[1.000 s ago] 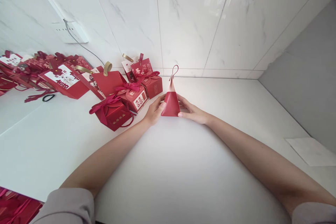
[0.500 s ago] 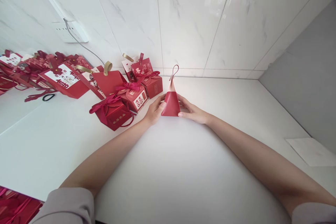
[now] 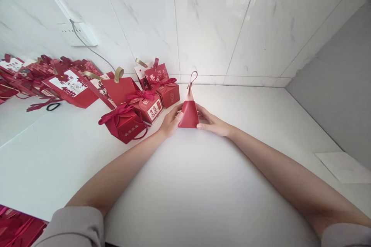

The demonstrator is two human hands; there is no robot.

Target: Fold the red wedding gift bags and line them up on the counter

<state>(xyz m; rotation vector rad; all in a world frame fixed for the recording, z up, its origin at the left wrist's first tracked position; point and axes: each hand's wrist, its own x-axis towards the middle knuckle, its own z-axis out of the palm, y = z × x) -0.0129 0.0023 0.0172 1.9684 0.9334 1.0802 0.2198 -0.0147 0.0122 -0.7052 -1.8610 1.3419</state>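
A small pyramid-shaped box, red below and pale pink near its peak, stands upright on the white table with a thin dark red loop at the top. My left hand grips its left side, thumb on the front face. On the right side my right hand holds it too, thumb at the lower front corner and fingers reaching behind. The far fingertips of both hands are partly hidden by the box.
Red gift boxes with ribbons stand left of my left hand, with more red bags farther left. A white sheet lies at the right. Behind the white table is a marbled wall with a socket and grey cable.
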